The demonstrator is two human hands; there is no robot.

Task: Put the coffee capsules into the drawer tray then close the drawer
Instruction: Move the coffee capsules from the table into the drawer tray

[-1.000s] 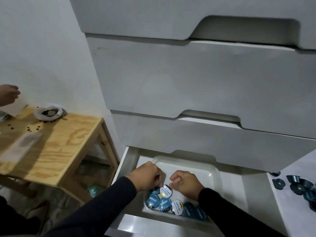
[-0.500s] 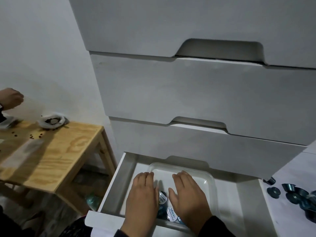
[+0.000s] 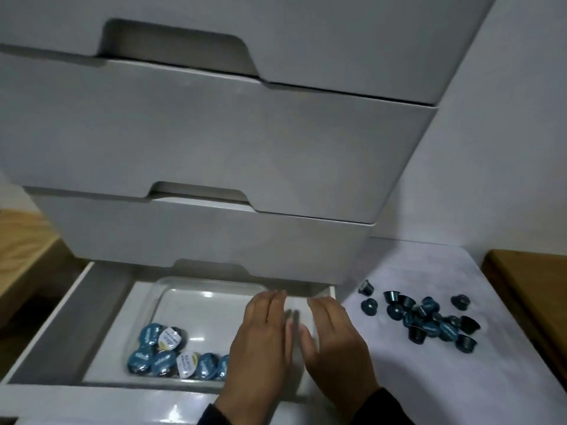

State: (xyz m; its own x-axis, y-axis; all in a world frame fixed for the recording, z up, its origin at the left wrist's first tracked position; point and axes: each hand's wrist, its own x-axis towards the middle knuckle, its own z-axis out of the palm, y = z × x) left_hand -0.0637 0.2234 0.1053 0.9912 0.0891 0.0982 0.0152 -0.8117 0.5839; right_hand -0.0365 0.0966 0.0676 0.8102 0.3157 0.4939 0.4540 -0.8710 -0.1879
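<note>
Roughly eight coffee capsules (image 3: 171, 352), teal and white foil lids facing up, sit packed along the near-left edge of the clear plastic tray (image 3: 202, 289) inside the open bottom drawer (image 3: 101, 302); by our reckoning we are less than halfway through. A larger heap of dark teal capsules (image 3: 426, 317), tumbled on their sides and rims, waits on the white surface (image 3: 399, 378) just right of the drawer. Our left hand (image 3: 260, 342) and right hand (image 3: 334, 342) hover flat over the tray's right side, fingers extended and holding nothing. Most of the tray floor shows bare. The drawer stands pulled out beneath two shut drawer fronts (image 3: 214, 142), and closing it comes last.
</note>
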